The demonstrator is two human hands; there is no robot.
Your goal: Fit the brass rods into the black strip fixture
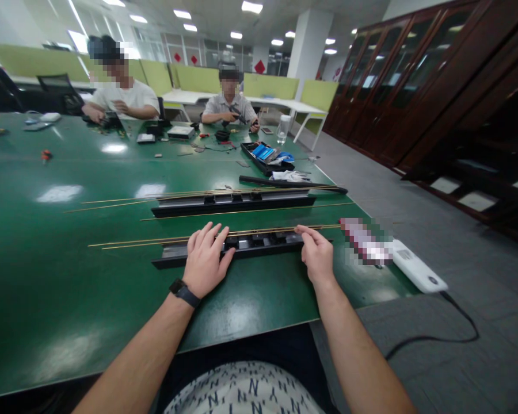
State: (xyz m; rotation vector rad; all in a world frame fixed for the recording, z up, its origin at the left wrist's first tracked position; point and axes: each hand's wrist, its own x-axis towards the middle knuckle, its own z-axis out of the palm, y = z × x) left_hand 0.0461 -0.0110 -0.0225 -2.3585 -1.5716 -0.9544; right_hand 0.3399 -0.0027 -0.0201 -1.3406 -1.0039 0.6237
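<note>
Across the near black channel (259, 246) lie several thin brass-coloured rods (133, 242). Spread over the channel's left part, palm down, my left hand (208, 256) rests on the rods and the channel with its fingers apart. At the channel's right end, my right hand (317, 250) pinches the rods between thumb and fingertips. A second black channel (233, 204) lies parallel, farther from me, with more thin rods (107, 201) along its top. One single rod (190, 217) lies between the two channels.
A phone (365, 241) and a white power bank (418, 267) with a black cable sit at the right edge. Beyond the channels are a long black bar (293, 184), white gloves (289, 176) and a black tray (265, 165) of blue packets. Two people sit across the green table (90, 305).
</note>
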